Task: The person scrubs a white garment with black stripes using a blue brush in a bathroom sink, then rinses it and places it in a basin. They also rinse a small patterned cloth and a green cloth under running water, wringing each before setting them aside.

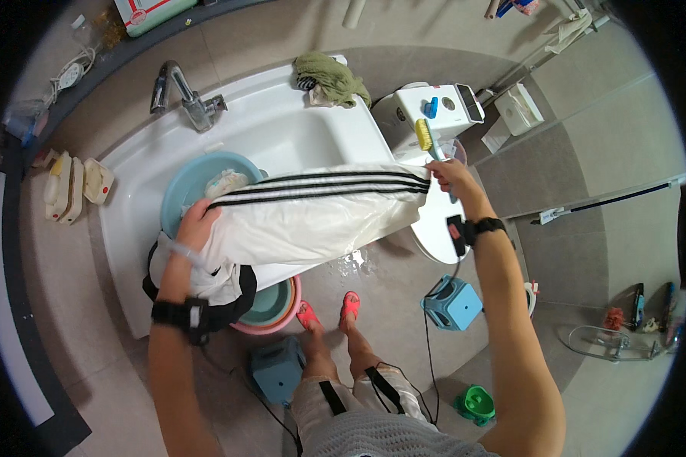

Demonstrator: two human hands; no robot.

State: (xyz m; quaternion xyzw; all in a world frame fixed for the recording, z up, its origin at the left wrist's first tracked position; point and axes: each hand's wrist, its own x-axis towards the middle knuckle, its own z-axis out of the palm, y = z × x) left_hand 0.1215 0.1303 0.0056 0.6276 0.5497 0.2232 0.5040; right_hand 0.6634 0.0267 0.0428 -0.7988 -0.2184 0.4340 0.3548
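Observation:
A white garment (305,228) with three black stripes is stretched across the front of the white bathtub. My left hand (197,226) is closed on its left part, beside a light blue basin (177,183) in the tub. More of the garment, with black parts, hangs bunched below that hand over the tub's edge. At the right end, my right hand (453,180) pinches the garment's hem. The same hand also grips a scrub brush (424,135), its yellow bristles pointing up and away. Some pale wet cloth (225,183) lies in the blue basin.
A chrome faucet (193,107) rises at the tub's back. Green cloth (329,78) drapes over the far rim. A toilet (438,228) stands at the right. Stacked basins (297,305), a blue stool (453,302) and a grey-blue stool (277,371) are on the wet floor, near trailing cables.

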